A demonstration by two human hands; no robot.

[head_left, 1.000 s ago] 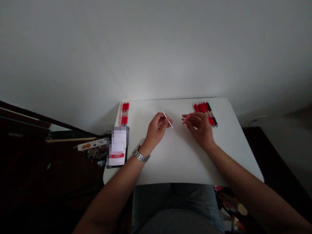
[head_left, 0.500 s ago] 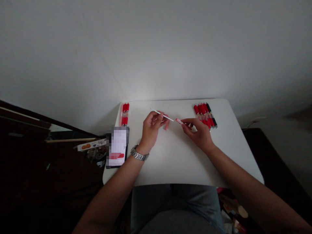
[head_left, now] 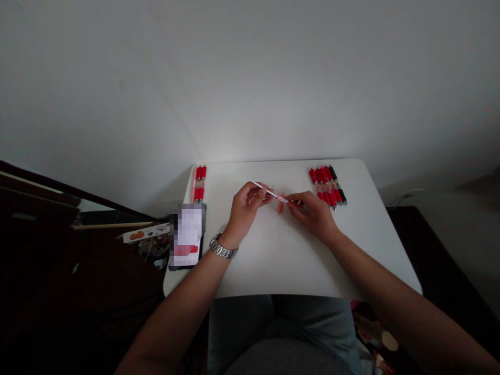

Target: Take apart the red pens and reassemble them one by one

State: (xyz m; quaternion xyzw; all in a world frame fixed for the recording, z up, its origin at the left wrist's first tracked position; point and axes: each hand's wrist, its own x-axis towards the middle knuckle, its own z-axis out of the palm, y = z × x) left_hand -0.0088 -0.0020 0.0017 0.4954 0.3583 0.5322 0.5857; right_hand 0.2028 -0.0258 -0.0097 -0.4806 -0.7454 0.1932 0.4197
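My left hand (head_left: 245,205) pinches a slim white pen refill (head_left: 261,186), which slants down to the right. My right hand (head_left: 310,211) has its fingertips closed on a small red-and-white pen part (head_left: 282,199), its right end hidden by the fingers. The refill's lower end meets this part between the hands; whether it is inside or only touching, I cannot tell. Just below the join shows a blurred pinkish-red piece (head_left: 280,206); what holds it up, if anything, is unclear.
On the white table (head_left: 273,260), several red pens and a dark one (head_left: 328,185) lie at the back right. Two red pens (head_left: 200,182) sit at the back left beside a pinkish strip (head_left: 193,185). A phone (head_left: 187,234) lies at the left edge. A wall rises behind.
The gap between the refill and the red-and-white part has closed. My left hand has shifted slightly right, my right hand slightly left. The pinkish-red piece shows farther right.
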